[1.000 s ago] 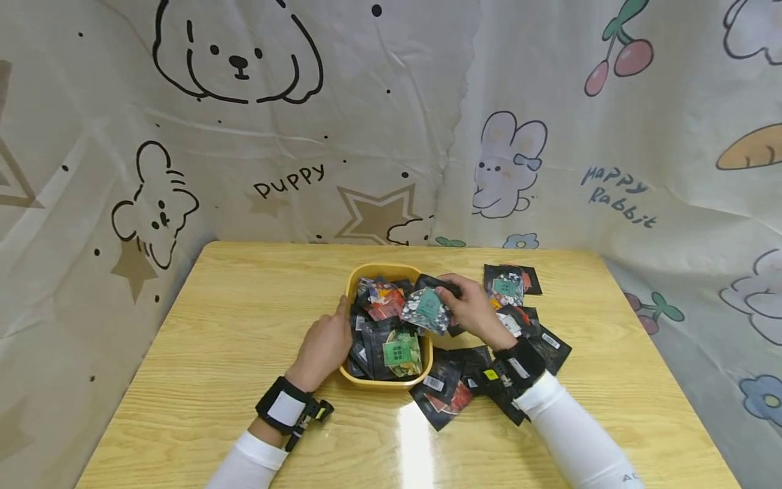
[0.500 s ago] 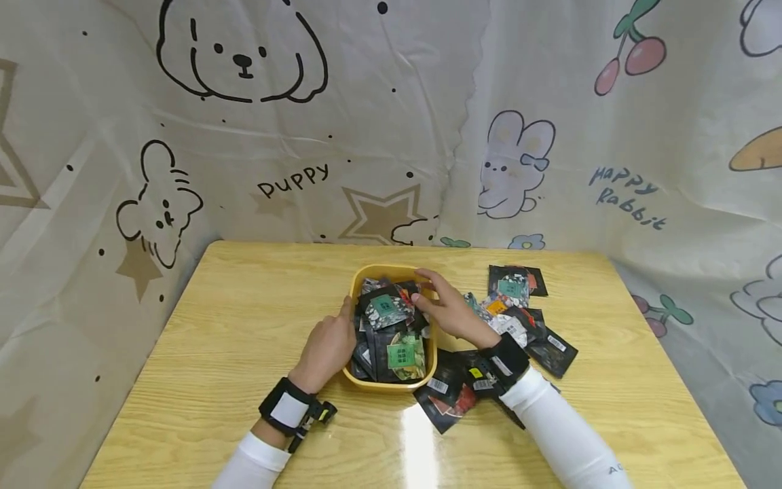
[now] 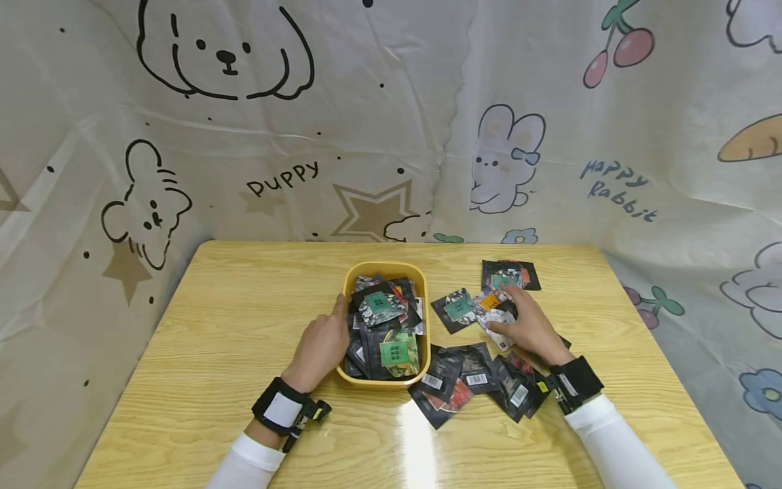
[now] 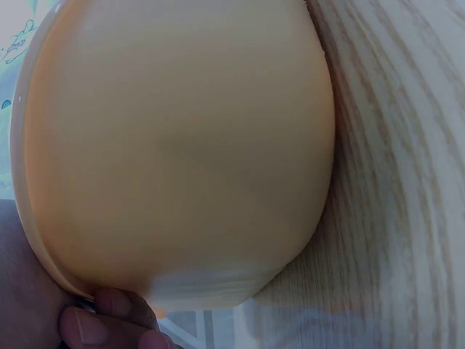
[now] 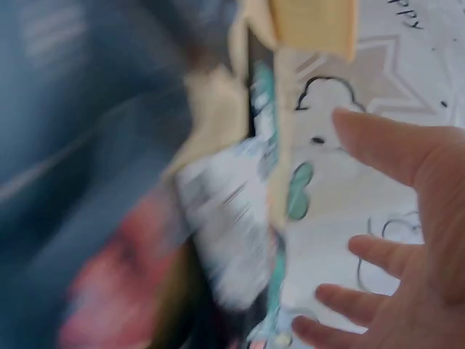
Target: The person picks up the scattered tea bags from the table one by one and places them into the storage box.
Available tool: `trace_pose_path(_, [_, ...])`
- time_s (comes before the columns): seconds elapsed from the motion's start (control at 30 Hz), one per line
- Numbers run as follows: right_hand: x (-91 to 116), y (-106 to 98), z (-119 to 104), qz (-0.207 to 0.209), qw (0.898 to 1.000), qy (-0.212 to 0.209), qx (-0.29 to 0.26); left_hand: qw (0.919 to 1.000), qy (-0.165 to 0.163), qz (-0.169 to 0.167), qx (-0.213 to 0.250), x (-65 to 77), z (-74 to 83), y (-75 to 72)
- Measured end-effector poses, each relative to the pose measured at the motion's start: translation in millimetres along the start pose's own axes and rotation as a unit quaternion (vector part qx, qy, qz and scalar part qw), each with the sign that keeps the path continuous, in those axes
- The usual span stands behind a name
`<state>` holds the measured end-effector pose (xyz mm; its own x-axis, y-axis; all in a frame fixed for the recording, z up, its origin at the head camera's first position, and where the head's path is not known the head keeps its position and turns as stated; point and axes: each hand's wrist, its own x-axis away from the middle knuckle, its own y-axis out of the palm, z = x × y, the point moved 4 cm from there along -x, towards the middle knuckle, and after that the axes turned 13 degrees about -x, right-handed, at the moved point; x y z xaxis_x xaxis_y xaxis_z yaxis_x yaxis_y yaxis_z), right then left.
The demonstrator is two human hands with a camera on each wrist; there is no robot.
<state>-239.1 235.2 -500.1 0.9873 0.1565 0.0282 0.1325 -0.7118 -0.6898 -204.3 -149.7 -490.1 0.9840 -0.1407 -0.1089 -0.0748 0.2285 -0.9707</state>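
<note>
A yellow plastic bin (image 3: 379, 384) stands on the table, filled with black sachets bearing coloured pictures; one with a teal label (image 3: 377, 302) lies on top. My left hand (image 3: 320, 346) holds the bin at its left rim, and in the left wrist view its curled fingers (image 4: 116, 323) sit at the rim. My right hand (image 3: 530, 322) is over the loose sachets right of the bin, its fingers spread around a whitish sachet (image 3: 496, 333). In the right wrist view those fingers (image 5: 370, 138) are apart, with nothing between them; the sachets nearby are blurred.
Beside the bin lies a teal-labelled sachet (image 3: 458, 309). Several more, barcodes up, overlap in front (image 3: 479, 367). Another small pile (image 3: 528, 275) is at the back right. A printed cloth (image 3: 293, 122) hangs behind the wooden table (image 3: 263, 292).
My right hand has put the teal-labelled sachet into the bin, let it go and moved right to the loose ones. The left hand stays at the rim.
</note>
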Motion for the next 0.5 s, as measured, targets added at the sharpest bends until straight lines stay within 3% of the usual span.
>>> trace_pose_path(0.23, [11.4,2.7,13.1,0.009,0.996,0.014,0.089,0.9999,-0.008,-0.005,0.007,0.7,-1.8,-2.0])
trace_pose_path(0.4, [10.9,6.5,9.2,-0.010,0.996,0.018,0.082,0.9999,-0.010,-0.004,0.010,1.0,-0.4,-1.5])
trace_pose_path(0.5, [12.4,6.4,4.9,-0.007,0.997,0.000,0.077,0.9999,-0.010,-0.009,0.009,-0.1,0.3,-0.9])
